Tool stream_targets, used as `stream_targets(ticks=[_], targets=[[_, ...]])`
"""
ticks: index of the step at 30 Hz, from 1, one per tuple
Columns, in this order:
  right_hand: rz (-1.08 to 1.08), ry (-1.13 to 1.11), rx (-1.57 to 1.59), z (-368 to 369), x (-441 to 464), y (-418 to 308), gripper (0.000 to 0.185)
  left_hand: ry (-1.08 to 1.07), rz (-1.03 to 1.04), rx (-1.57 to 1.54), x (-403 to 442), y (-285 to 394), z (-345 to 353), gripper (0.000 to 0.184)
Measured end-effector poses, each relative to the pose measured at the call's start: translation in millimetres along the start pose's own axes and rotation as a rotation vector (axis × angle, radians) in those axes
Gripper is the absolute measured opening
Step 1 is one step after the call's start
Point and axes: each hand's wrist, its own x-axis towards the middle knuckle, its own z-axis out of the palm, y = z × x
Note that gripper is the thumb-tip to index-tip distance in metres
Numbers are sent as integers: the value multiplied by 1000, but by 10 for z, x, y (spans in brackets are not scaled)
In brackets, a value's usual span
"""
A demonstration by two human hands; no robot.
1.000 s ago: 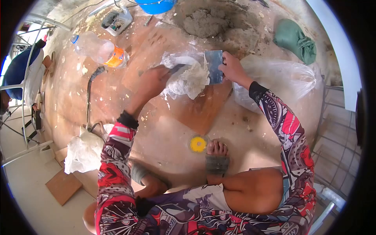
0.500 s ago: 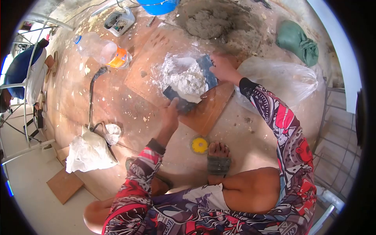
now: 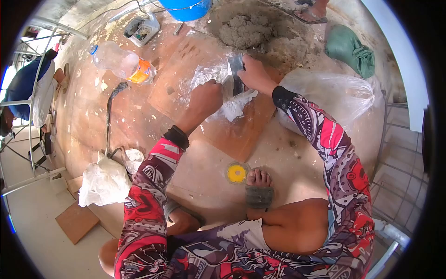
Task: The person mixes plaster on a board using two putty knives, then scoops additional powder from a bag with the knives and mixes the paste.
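White powder (image 3: 231, 110) lies heaped on a brown board (image 3: 231, 142) on the floor in front of me. My right hand (image 3: 256, 76) is closed on a dark flat scraper (image 3: 236, 74), which stands steeply at the heap's right side. My left hand (image 3: 207, 100) is curled into a fist above the powder's left part. Half a second ago it held a second dark flat scraper; now a greyish, powdery edge (image 3: 227, 87) shows beside the knuckles, and the hand hides the rest. The two hands are close together but apart.
Wet grey mortar (image 3: 246, 31) lies beyond the board, near a blue bucket (image 3: 185, 9). A plastic bottle (image 3: 121, 63) and white bag (image 3: 106, 181) are left; a clear plastic bag (image 3: 332, 95) and green sack (image 3: 349, 49) are right. A yellow disc (image 3: 237, 173) lies by my foot. Another person (image 3: 30, 88) is far left.
My left hand has moved up and over the powder, and its scraper has turned mostly out of sight. The right scraper has shifted left and stands steeper. Another person's foot has appeared at top right.
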Motion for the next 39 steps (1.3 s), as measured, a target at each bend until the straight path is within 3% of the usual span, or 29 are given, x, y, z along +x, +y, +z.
stream_targets(ticks=[5, 8, 13, 17, 18, 21, 22, 25, 27, 28, 33, 36, 39], targets=[[41, 37, 100, -59, -194, 193, 28, -59, 95, 100, -92, 36, 69, 10], [-18, 95, 33, -104, -180, 259, 28, 80, 61, 2, -82, -194, 1, 12], [-2, 73, 9, -154, -279, 513, 30, 158, -286, -353, -67, -912, -118, 22], [-18, 87, 10, -168, -351, 557, 31, 32, -543, -533, 188, -1382, -32, 26], [-26, 96, 2, -170, -350, 551, 31, 59, -539, -724, 251, -1468, 85, 28], [-33, 69, -4, -144, -346, 568, 33, -104, -386, -792, 488, -1446, 268, 26], [-15, 55, -20, -141, -352, 570, 33, -50, -347, -737, 566, -1182, 234, 29], [0, 55, -62, -114, -317, 615, 33, -87, -35, -310, 694, -712, 25, 24], [-30, 111, -77, -86, -314, 694, 32, -125, 225, 160, 557, -435, 30, 17], [6, 82, -38, -113, -330, 672, 32, -75, 342, 139, 399, -337, 67, 18], [101, 0, 39, -220, -338, 579, 32, -66, 355, 182, 45, -238, -86, 22], [0, 45, -22, -242, -355, 569, 31, -9, 371, 173, 134, -305, -106, 25], [177, -33, 168, -369, -398, 387, 29, -30, 395, 159, 61, -276, 16, 24]])
